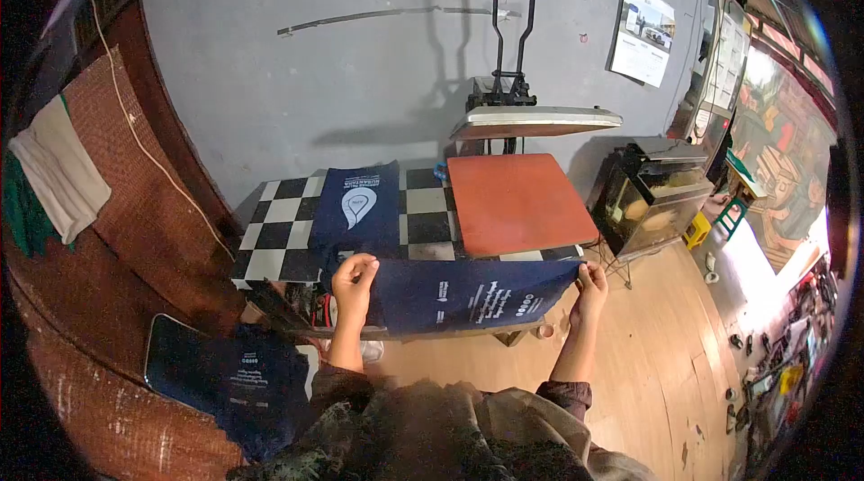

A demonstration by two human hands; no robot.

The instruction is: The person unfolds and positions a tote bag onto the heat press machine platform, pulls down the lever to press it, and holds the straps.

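Observation:
A dark blue fabric piece with white print [468, 294] is stretched between my two hands, in front of the checkered table. My left hand [354, 287] pinches its upper left corner, while my right hand [589, 287] grips the upper right corner. Just beyond it, a heat press stands with its upper plate [540, 124] raised over an orange-red lower pad [520, 202]. Nothing lies on the visible part of the pad. Left of the press, another dark blue printed piece [360, 206] lies flat on the table, close to my left hand.
The black-and-white checkered table [279, 215] stands against a grey wall. More dark blue printed fabric [256, 382] lies low at the left. A glass tank [657, 197] stands right of the press. A white cloth [67, 166] hangs at far left; scattered items [783, 382] cover the floor at right.

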